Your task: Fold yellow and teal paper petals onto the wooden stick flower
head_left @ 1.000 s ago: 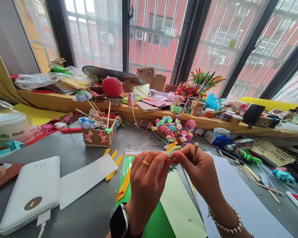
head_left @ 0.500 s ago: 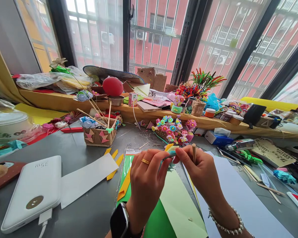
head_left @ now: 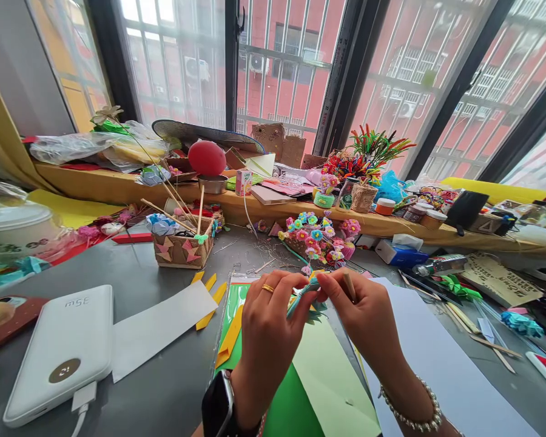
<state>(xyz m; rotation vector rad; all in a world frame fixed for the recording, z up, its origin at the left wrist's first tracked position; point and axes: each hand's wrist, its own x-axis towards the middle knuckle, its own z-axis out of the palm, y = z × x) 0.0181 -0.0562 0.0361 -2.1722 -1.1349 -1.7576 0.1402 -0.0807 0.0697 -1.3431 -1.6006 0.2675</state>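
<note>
My left hand (head_left: 269,331), with a gold ring and a watch on the wrist, pinches a teal folded paper piece (head_left: 303,295) between thumb and fingers. On the same piece, the fingertips of my right hand (head_left: 367,312) are closed at its upper end. A wooden stick (head_left: 348,285) is tucked in my right fingers, its tip poking up. Pointed teal ends show below the fingers; much of the paper is hidden. Beneath both hands lie a pale green sheet (head_left: 334,370) and a green pack of paper (head_left: 287,403). Yellow folded strips (head_left: 230,337) lie just left.
A white power bank (head_left: 64,352) and a white paper strip (head_left: 164,331) lie on the left. Further back stand a cardboard box with sticks (head_left: 182,250) and a bunch of small flowers (head_left: 316,237). A large white sheet (head_left: 437,364) lies right; a plastic bottle (head_left: 440,265) is beyond.
My hands have turned the teal paper so that more of it shows along my left thumb. The stick in my right hand has tilted to the left and dropped slightly.
</note>
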